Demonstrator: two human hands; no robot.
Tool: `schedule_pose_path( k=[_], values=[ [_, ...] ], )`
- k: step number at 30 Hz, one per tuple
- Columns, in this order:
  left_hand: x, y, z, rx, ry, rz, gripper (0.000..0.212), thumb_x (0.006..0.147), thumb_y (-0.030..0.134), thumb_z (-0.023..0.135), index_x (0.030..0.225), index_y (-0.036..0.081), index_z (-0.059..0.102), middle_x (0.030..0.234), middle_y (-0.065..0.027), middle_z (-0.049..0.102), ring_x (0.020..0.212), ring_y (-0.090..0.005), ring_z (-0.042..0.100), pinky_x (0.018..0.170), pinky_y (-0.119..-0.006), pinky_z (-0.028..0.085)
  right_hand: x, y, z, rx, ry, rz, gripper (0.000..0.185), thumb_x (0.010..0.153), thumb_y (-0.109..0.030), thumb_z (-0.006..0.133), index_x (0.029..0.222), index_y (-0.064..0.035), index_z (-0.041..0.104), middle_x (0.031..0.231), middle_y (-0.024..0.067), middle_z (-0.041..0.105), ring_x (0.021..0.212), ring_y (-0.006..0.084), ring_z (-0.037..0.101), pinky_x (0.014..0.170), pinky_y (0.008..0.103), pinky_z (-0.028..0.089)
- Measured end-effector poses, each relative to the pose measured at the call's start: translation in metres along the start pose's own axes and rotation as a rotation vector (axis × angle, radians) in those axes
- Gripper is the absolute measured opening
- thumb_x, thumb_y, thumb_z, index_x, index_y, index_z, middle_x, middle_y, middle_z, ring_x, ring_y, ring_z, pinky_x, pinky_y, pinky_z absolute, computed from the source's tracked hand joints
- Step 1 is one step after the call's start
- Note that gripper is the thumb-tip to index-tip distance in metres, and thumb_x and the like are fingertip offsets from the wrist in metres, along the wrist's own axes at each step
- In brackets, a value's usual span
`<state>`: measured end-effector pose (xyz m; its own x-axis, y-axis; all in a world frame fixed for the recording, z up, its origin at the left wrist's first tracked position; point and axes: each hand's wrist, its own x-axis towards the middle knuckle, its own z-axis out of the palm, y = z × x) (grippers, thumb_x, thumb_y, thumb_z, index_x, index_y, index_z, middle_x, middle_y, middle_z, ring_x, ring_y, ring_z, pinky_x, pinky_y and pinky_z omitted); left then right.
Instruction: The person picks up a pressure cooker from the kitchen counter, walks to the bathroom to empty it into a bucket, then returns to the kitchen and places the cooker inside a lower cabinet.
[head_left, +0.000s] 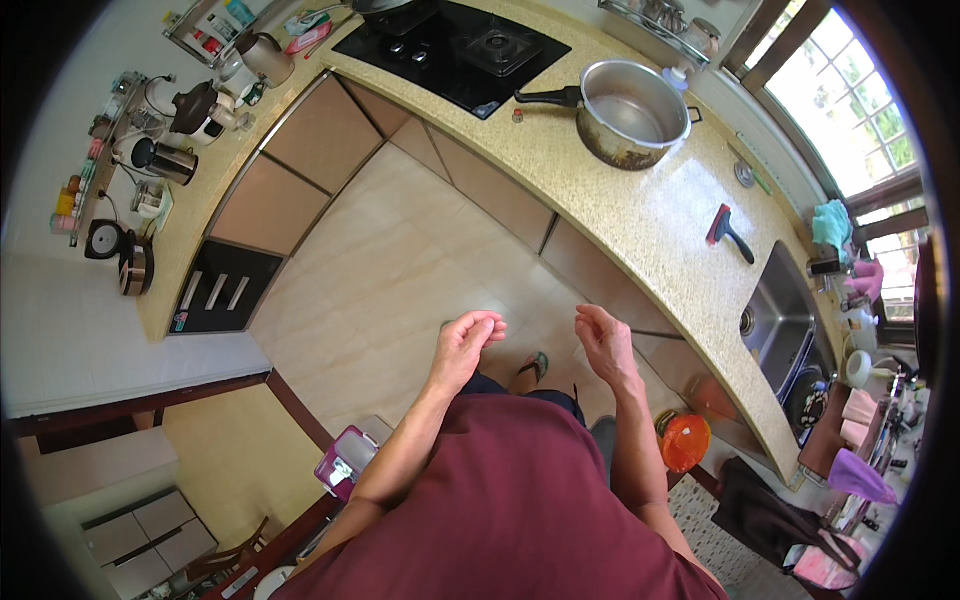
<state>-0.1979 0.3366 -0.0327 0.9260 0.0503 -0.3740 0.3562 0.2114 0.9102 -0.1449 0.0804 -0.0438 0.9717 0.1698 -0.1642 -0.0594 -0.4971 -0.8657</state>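
My left hand (466, 346) is raised in front of my body, its thumb and fingers loosely curled together, with nothing visible in it. To its right, level with it, hangs my right hand (606, 341), also loosely closed, showing no object. Both are over the tiled floor, apart from each other and touching nothing. Beyond the right hand runs the speckled stone counter (637, 232). On it lie a small squeegee with a dark handle and red edge (721, 225) and a large metal pot (634, 112) with a long black handle, uncovered, near the gas hob (457, 52).
A steel sink (780, 322) is set into the counter at right. An orange plastic-lined bin (684, 442) stands beside my right forearm, and a purple-rimmed container (349, 457) beside my left. Small appliances, including a kettle (169, 161), line the left counter. Cabinets border the tiled floor.
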Motion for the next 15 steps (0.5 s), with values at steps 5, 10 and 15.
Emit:
schedule_pose_path(
  k=[5,10,15],
  values=[
    [0.066,0.021,-0.02,-0.022,-0.022,0.015,0.031,0.103,0.027,0.052,0.112,0.001,0.065,0.104,-0.0071,0.068,0.094,-0.0146,0.065,0.084,-0.029,0.05,0.071,-0.022,0.019,0.025,-0.051,0.007,0.028,0.091,-0.012,0.062,0.116,-0.0001,0.064,0.096,0.0183,0.072,0.079,0.0251,0.07,0.073,0.0334,0.054],
    [0.147,0.061,-0.055,-0.019,-0.002,0.138,0.049,0.104,0.044,0.042,0.119,0.003,0.063,0.139,-0.015,0.053,0.119,-0.02,0.055,0.094,-0.033,0.046,0.164,-0.057,0.038,-0.035,0.006,-0.095,0.027,0.09,-0.009,0.061,0.116,-0.0016,0.063,0.094,0.0175,0.072,0.079,0.0261,0.07,0.074,0.0335,0.054],
    [0.217,0.114,-0.113,0.067,-0.032,0.207,0.064,0.101,0.056,0.039,0.134,0.004,0.055,0.16,-0.0202,0.021,0.149,-0.0271,0.018,0.117,-0.037,0.02,0.252,-0.109,0.068,-0.102,-0.012,-0.093,0.028,0.089,-0.008,0.062,0.116,-0.0006,0.063,0.091,0.0176,0.072,0.08,0.0252,0.07,0.074,0.0335,0.054]
  ],
)
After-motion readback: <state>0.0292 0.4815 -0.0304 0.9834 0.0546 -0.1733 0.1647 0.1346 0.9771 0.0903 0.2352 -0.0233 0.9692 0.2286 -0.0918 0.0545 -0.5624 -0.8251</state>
